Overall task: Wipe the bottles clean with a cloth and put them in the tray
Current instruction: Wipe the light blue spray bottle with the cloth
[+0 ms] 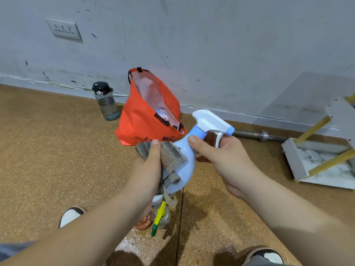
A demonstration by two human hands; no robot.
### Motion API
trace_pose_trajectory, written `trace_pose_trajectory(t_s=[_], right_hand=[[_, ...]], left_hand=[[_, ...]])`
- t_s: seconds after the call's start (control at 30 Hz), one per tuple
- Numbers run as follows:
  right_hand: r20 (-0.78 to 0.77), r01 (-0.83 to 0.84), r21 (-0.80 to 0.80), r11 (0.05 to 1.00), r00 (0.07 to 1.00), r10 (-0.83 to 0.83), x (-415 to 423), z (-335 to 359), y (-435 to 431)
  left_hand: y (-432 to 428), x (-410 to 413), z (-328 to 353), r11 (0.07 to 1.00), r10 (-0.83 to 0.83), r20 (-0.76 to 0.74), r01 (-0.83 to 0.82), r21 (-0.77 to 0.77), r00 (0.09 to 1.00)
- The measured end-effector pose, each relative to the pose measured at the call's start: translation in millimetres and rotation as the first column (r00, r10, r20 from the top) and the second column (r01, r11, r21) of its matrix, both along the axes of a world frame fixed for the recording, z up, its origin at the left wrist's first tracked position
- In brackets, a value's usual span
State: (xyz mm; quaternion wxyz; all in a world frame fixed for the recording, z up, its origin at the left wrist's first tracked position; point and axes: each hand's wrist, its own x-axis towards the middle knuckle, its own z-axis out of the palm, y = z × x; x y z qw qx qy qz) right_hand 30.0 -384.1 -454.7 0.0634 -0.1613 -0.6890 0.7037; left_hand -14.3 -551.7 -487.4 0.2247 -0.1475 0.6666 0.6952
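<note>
floor [48, 169] — spray bottle [188, 169], lettered bag [138, 127]

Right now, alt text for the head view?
A person's left hand holds a grey cloth against a pale blue spray bottle gripped at the neck by the right hand. Behind on the floor: an orange bag, a dark water bottle, a white tray at right.

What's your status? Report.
Left hand holds cloth against spray bottle. Right hand grips bottle's neck. Small bottles on floor underneath.
</note>
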Motion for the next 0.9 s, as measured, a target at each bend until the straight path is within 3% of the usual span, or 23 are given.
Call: trace_pose_trajectory(t_s=[0.2, 0.33, 0.4, 0.53, 0.57, 0.63, 0.73, 0.83, 0.9], right_hand=[[-0.022, -0.041, 0.009, 0.999, 0.999, 0.041, -3, 0, 4], [-0.040, -0.054, 0.066, 0.996, 0.998, 0.056, -1, -7, 2], [-0.018, -0.091, 0.138, 0.986, 0.995, 0.094, 0, -10, -5], [0.059, -0.194, 0.229, 0.954, 0.981, 0.186, 1, -13, -16], [0.063, -0.217, 0.238, 0.947, 0.976, 0.207, 1, -14, -17], [0.053, -0.255, 0.234, 0.938, 0.967, 0.250, 1, -14, -16], [0.046, -0.329, 0.285, 0.900, 0.943, 0.330, 6, -12, -23], [0.045, -0.370, 0.264, 0.891, 0.927, 0.372, 8, -13, -28], [0.049, -0.365, 0.171, 0.915, 0.931, 0.362, 8, -12, -27]], left_hand=[[4, 8, -4, 0.990, -0.099, -0.126, 0.085, -0.112, 0.987], [7, 19, 17, 0.948, -0.252, -0.422, 0.133, -0.291, 0.871], [10, 21, 28, 0.958, -0.258, -0.512, 0.148, -0.247, 0.819], [10, 5, 44, 0.997, -0.062, -0.564, 0.023, -0.076, 0.823], [9, 2, 47, 0.995, -0.066, -0.615, 0.005, -0.101, 0.786], [6, -4, 44, 0.971, -0.193, -0.777, 0.004, -0.238, 0.599], [1, -12, 27, 0.838, -0.533, -0.774, 0.090, -0.538, 0.341], [-3, -18, 22, 0.871, -0.481, -0.782, 0.113, -0.478, 0.397], [-3, -20, 23, 0.946, -0.312, -0.748, 0.116, -0.304, 0.585]])
